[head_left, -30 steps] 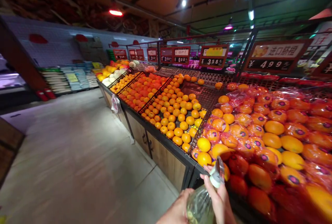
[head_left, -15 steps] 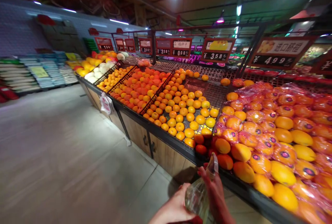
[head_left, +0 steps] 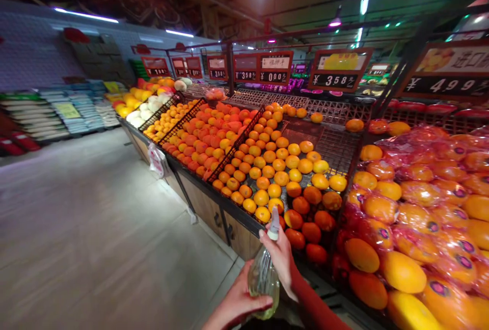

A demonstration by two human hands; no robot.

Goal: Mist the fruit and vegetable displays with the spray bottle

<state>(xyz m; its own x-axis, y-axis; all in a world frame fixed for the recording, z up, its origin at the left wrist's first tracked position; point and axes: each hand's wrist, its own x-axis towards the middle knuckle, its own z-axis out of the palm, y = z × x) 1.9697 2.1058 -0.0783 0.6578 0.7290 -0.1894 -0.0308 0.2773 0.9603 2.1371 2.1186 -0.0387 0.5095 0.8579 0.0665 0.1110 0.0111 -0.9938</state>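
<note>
My left hand [head_left: 237,302] wraps around the body of a clear plastic spray bottle [head_left: 263,281], which holds some pale liquid. My right hand [head_left: 280,261] grips the bottle's neck just under its white spray head [head_left: 273,225]. The bottle stands nearly upright, close to the front of a fruit stand. Just beyond my right hand lie dark orange fruits [head_left: 300,233]. Smaller yellow-orange oranges [head_left: 267,182] fill the bin behind them. Large fruits in pink-red plastic wrap [head_left: 416,223] are piled to the right. A red sleeve covers my right forearm.
The stand's black rim [head_left: 229,200] tops a wooden cabinet front [head_left: 239,238]. Black mesh dividers [head_left: 237,144] separate the bins, with red price signs [head_left: 340,69] above. A grey tiled aisle [head_left: 107,218] runs along the left, and stacked sacks [head_left: 72,113] line the far wall.
My view has turned, so the stand sits further left and more of its bins show. The bottle now stands more upright and higher in the view, still held in both hands.
</note>
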